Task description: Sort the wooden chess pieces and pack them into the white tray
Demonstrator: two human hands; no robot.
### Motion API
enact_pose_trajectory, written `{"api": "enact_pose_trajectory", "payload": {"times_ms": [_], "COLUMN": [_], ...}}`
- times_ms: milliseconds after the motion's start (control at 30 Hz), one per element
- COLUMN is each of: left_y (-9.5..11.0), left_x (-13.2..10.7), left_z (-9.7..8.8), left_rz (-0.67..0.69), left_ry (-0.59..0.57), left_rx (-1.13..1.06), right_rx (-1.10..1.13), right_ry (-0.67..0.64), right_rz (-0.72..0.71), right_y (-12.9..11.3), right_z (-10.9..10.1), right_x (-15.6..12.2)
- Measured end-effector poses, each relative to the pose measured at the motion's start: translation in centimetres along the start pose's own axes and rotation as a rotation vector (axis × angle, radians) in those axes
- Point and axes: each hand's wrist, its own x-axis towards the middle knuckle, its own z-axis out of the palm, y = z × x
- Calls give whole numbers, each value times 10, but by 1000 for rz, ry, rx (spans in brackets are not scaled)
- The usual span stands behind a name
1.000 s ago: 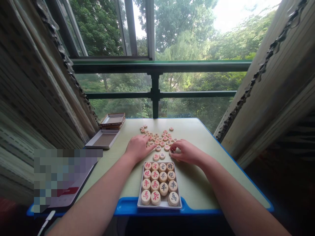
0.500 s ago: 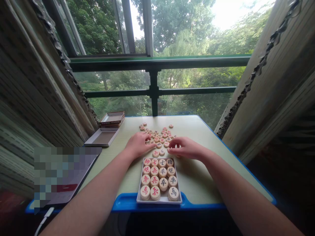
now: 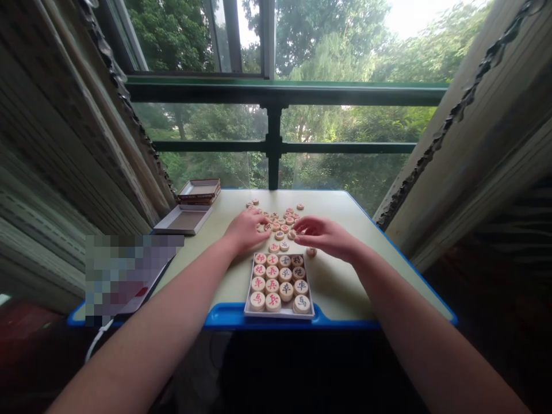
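My left hand (image 3: 245,231) is at the left of a scatter of round wooden Chinese chess pieces (image 3: 276,226). Its thumb and forefinger close on a black-marked piece (image 3: 267,227), which looks tilted. At the right of the scatter my right hand (image 3: 325,236) has its fingers curved and apart, the tips beside a piece (image 3: 292,234); no piece is plainly held there. Nearer me sits a shallow white box (image 3: 248,305) of pieces in rows, red characters left and black right, with one gap in the front row. Two pieces (image 3: 274,248) lie just beyond it.
One piece (image 3: 311,252) lies below my right hand. At the back left are an open white tray (image 3: 175,229) and stacked brown-edged boxes (image 3: 199,198). A blurred flat item (image 3: 138,276) and a white cable (image 3: 98,339) are at left. The table (image 3: 345,287) has a blue edge.
The view has tilted down slightly. My left fingers have closed in around a black-marked piece. My right hand's fingers have spread a little, and a piece below it shows more fully.
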Motion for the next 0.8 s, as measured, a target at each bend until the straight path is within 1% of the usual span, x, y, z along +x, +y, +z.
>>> {"api": "enact_pose_trajectory", "payload": {"times_ms": [100,133,200,267,300,367,433,500,533,633,700,800], "left_y": [4,7,14,24,30,41,49,54,55,54,53,52], "left_x": [-4,-5,-10,-15,-19,-29,-41,-56,-64,-81,-87,-87], "left_z": [-6,-9,-19,-30,-36,-46,-49,-47,-44,-32,-26,-22], "left_rz": [17,20,27,51,77,97,93,83,78,36,36,41], "left_ry": [46,66,96,91,70,49,41,48,74,216,276,316], "left_rx": [7,-15,-128,-285,-343,-391,-395,-384,-382,-374,-347,-306], "right_rx": [-84,-127,-205,-254,-276,-338,-401,-458,-484,-546,-565,-572], "right_ry": [51,69,144,198,222,273,327,349,346,319,317,319], "right_rz": [-127,-183,-271,-350,-399,-488,-538,-563,-571,-576,-570,-556], "right_y": [-16,-21,-27,-27,-25,-20,-17,-15,-15,-14,-13,-12], "right_z": [14,21,34,47,53,63,69,73,74,76,77,77], "right_x": [-21,-30,-51,-71,-78,-88,-92,-92,-92,-90,-89,-88]}}
